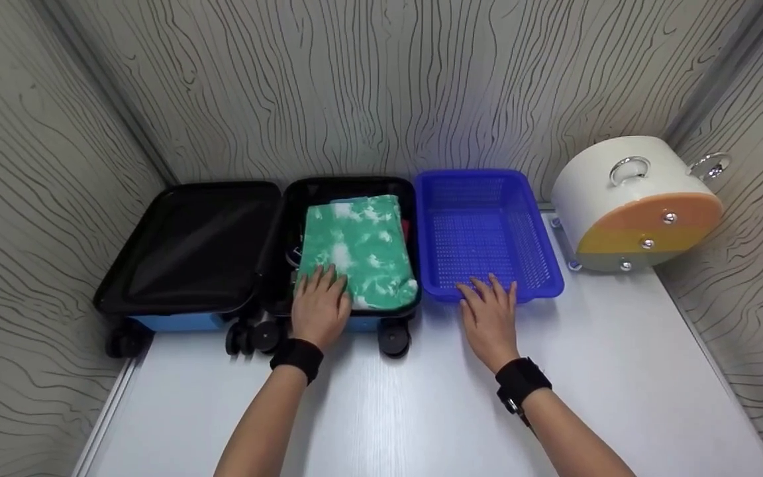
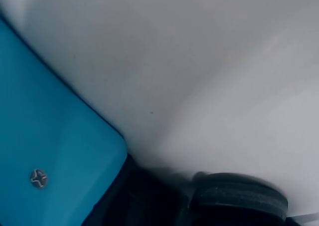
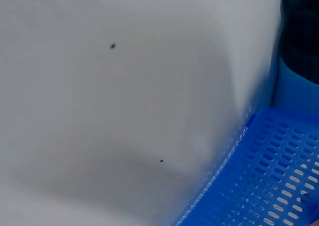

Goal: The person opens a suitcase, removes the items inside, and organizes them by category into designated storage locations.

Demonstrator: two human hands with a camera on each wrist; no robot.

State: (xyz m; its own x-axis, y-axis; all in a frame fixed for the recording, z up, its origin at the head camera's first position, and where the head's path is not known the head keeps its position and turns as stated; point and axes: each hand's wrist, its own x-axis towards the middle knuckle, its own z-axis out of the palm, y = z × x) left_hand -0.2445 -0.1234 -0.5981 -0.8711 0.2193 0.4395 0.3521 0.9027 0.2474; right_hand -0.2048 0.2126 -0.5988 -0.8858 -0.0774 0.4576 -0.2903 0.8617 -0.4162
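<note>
A green and white tie-dyed folded cloth (image 1: pixel 361 248) lies on top of the items in the right half of an open black-lined suitcase (image 1: pixel 295 189). My left hand (image 1: pixel 320 306) reaches over the near rim of that half, its spread fingers overlapping the cloth's near left corner. In front of the blue plastic basket (image 1: pixel 424 232), my right hand (image 1: pixel 491 321) has its fingers extended, fingertips at the near rim. Nothing shows inside the basket. The left wrist view shows the suitcase's blue shell (image 2: pixel 60 136) and a black wheel (image 2: pixel 239 198); the right wrist view, the basket's slotted side (image 3: pixel 279 171).
The suitcase's empty-looking black lid half (image 1: pixel 196 245) lies open at the left. A white drum-shaped box (image 1: pixel 613 179) with an orange, yellow and grey front, silver knobs and ring handles stands right of the basket. Patterned walls (image 1: pixel 355 86) enclose the white table (image 1: pixel 368 411).
</note>
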